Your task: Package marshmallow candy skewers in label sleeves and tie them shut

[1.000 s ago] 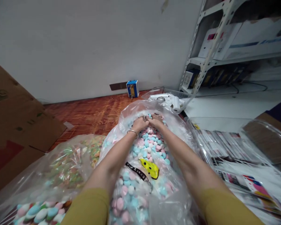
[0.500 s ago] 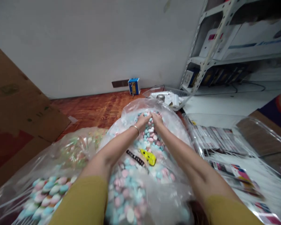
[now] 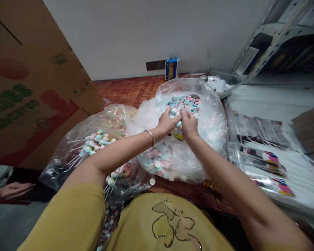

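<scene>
Both hands meet over the open plastic bag (image 3: 211,129) on the wooden table (image 3: 131,89); left hand (image 3: 169,121) curls around a few pastel candies (image 3: 173,112); right hand (image 3: 189,123) is right beside it, fingers bunched, can't tell if it grips anything; probably kept close together so strays land in the bag; mouth lies spread wide, likely for two-handed access; loose candies (image 3: 184,101) sit inside; stick candies (image 3: 96,141) lie left of it, presumably to stay separate.

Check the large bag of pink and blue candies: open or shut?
Open: the bag has a spread mouth showing candies uncovered; lower ones look hazy through plastic.
</scene>
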Motion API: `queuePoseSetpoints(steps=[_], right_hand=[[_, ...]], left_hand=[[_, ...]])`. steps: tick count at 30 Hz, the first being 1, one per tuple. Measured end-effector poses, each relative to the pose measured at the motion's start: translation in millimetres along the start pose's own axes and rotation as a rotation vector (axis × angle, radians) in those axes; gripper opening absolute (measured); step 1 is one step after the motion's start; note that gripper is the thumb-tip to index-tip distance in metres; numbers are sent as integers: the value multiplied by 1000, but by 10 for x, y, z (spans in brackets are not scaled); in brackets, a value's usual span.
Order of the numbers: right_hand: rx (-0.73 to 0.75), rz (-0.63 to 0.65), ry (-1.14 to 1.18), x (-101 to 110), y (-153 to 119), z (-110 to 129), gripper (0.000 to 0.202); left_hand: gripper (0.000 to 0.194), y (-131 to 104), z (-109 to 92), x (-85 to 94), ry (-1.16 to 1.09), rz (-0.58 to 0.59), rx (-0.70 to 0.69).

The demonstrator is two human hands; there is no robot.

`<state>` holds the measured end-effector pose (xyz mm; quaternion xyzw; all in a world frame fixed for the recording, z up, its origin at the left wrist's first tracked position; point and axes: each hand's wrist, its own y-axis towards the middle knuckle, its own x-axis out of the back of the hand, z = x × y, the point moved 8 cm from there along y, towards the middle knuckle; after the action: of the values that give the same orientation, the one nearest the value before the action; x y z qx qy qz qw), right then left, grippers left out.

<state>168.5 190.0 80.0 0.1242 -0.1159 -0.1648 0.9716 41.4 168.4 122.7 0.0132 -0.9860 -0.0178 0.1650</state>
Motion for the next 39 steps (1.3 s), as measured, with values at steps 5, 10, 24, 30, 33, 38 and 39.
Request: queuePoseSetpoints(steps=[5,10,24,30,33,38,39], right_hand=[[92,-9,-129,3,-762,33,50],[185,58,-144,-87,-995,61,46],[289,82,-198,-102,-992,132,42],[313,87,-230,-141,-1022,169,41],[303,84,-260,-136,-1037,174,40],[317,54,-306,-158,-1041,198,37],[333,46,-319,-189,-1037,216,38]], left_hand=[[43,-531,245,221,287,-34,-148],[50,-618,173,250,604,332,-249],[59,-603,-696,1228,1089,-115,-411],[67,-564,-334,942,1239,4,-330],[18,-547,-292,750,1265,70,-488],[31,-469,-519,831,577,178,-552],[34,-422,-560,868,404,176,-504]])
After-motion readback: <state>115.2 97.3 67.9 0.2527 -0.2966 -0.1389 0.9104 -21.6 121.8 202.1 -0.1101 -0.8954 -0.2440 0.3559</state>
